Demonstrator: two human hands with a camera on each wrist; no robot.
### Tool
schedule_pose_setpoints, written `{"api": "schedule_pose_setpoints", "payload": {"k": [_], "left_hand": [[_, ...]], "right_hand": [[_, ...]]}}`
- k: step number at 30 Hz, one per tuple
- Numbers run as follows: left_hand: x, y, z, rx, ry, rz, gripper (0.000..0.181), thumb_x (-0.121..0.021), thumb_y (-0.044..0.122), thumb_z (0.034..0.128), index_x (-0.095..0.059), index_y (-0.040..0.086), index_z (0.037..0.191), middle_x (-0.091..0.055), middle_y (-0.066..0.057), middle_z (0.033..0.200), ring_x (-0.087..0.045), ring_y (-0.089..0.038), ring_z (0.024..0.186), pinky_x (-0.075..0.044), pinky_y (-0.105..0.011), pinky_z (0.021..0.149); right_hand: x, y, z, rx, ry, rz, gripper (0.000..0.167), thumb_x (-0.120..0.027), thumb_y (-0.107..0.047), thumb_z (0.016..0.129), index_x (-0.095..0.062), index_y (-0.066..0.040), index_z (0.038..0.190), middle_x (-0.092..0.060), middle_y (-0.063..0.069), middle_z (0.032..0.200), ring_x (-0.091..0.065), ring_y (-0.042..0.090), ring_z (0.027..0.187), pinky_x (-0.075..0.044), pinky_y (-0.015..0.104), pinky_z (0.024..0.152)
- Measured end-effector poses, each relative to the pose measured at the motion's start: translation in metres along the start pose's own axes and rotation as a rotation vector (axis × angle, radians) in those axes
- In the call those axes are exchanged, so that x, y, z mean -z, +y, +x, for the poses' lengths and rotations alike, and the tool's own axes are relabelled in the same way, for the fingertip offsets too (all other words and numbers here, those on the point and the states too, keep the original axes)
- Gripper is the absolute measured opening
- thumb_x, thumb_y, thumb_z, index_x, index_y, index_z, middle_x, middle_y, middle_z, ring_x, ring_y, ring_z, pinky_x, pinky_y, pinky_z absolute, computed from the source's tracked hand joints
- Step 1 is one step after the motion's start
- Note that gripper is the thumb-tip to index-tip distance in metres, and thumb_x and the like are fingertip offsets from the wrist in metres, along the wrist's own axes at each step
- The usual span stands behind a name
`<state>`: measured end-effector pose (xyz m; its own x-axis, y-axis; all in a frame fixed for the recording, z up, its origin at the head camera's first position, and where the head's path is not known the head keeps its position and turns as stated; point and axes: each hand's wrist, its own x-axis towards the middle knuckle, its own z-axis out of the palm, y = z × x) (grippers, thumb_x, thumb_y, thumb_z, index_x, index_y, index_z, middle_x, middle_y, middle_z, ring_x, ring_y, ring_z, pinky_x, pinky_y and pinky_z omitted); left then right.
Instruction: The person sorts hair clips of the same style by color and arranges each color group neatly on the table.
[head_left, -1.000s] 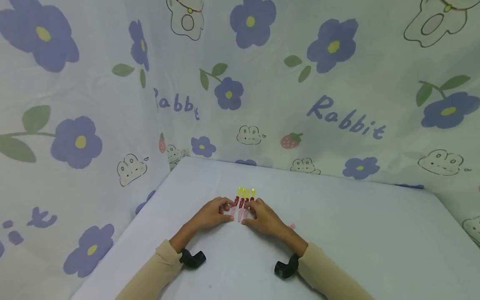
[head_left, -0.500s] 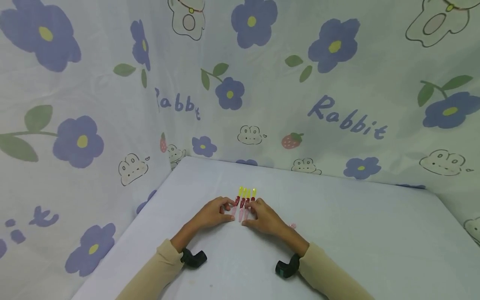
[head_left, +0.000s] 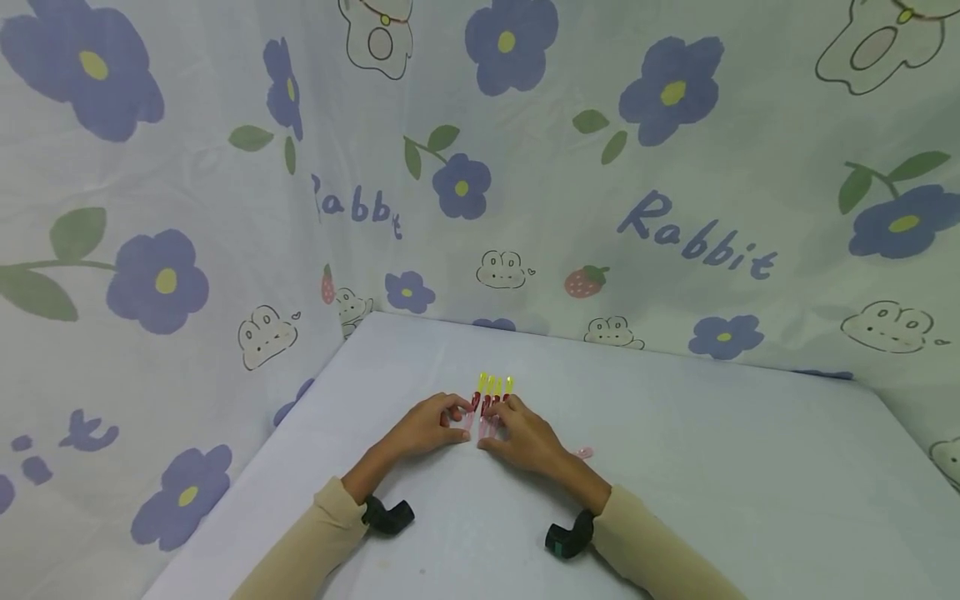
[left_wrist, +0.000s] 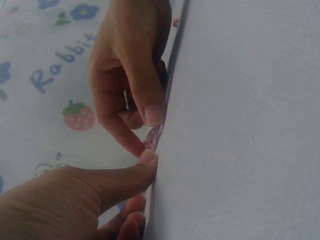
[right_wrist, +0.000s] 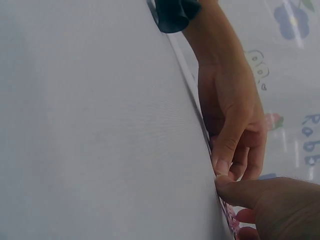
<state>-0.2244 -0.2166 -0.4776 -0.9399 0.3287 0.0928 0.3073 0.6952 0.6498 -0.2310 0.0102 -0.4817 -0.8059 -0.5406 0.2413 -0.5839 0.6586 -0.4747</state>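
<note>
Slim, glossy pieces lie side by side in rows on the white table, too small to tell their kind: yellow pieces at the back, dark red pieces in the middle, pink pieces nearest me. My left hand holds the leftmost pink piece between thumb and forefinger. Just right of it, my right hand spans more pink pieces with curled forefinger and thumb, partly hiding them. Both wrist views show the thumbs close together at table level; in the left one a pink piece shows between the fingers.
Another pink piece lies apart, beside my right wrist. Black wrist cameras sit at both cuffs. A printed cloth with flowers and rabbits hangs behind and to the left of the white table.
My right hand has shifted slightly left, and the pink pieces under it sit a little closer together. The left hand stays in place on its pink piece.
</note>
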Motion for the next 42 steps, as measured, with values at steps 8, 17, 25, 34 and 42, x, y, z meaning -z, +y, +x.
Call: {"api": "schedule_pose_setpoints", "payload": {"k": [8,17,25,34,42], "left_hand": [[0.0,0.0,0.001,-0.003,0.003,0.004,0.039,-0.08,0.023,0.0852,-0.066,0.015,0.121,-0.06,0.003,0.096,-0.053,-0.008,0.078,-0.044,-0.024,0.071],[0.0,0.001,0.0,-0.012,0.0,-0.001,0.04,-0.08,0.023,0.0852,-0.066,0.013,0.121,-0.06,0.001,0.096,-0.052,-0.01,0.079,-0.043,-0.024,0.07],[0.0,0.001,0.0,-0.006,0.001,-0.001,0.04,-0.08,0.023,0.0853,-0.066,0.013,0.121,-0.06,0.001,0.096,-0.052,-0.01,0.079,-0.043,-0.024,0.07],[0.0,0.003,0.0,-0.002,-0.005,0.0,0.04,-0.08,0.022,0.0849,-0.066,0.013,0.121,-0.06,0.002,0.096,-0.053,-0.009,0.078,-0.044,-0.024,0.071],[0.001,0.004,0.0,0.013,-0.006,-0.015,0.039,-0.08,0.022,0.0851,-0.067,0.013,0.12,-0.06,0.001,0.096,-0.052,-0.01,0.078,-0.044,-0.025,0.07]], "right_hand": [[0.0,-0.002,0.001,-0.021,-0.013,-0.017,0.046,-0.081,-0.04,0.083,-0.066,-0.014,0.118,-0.05,-0.001,0.097,-0.049,0.01,0.078,-0.041,0.026,0.063],[-0.001,-0.003,0.003,-0.028,-0.025,-0.016,0.048,-0.081,-0.041,0.083,-0.066,-0.015,0.121,-0.051,-0.001,0.096,-0.048,0.01,0.076,-0.04,0.025,0.061],[0.0,-0.005,0.004,-0.039,-0.029,-0.015,0.048,-0.081,-0.04,0.083,-0.066,-0.015,0.121,-0.051,-0.001,0.095,-0.048,0.01,0.076,-0.04,0.025,0.061],[0.001,-0.006,0.003,-0.045,-0.036,-0.003,0.048,-0.08,-0.041,0.083,-0.066,-0.015,0.121,-0.052,0.0,0.097,-0.05,0.01,0.079,-0.042,0.026,0.062],[0.019,-0.002,0.001,-0.036,-0.017,0.116,0.044,-0.08,-0.031,0.086,-0.065,-0.011,0.121,-0.057,0.006,0.1,-0.055,0.016,0.086,-0.046,0.027,0.07]]}}
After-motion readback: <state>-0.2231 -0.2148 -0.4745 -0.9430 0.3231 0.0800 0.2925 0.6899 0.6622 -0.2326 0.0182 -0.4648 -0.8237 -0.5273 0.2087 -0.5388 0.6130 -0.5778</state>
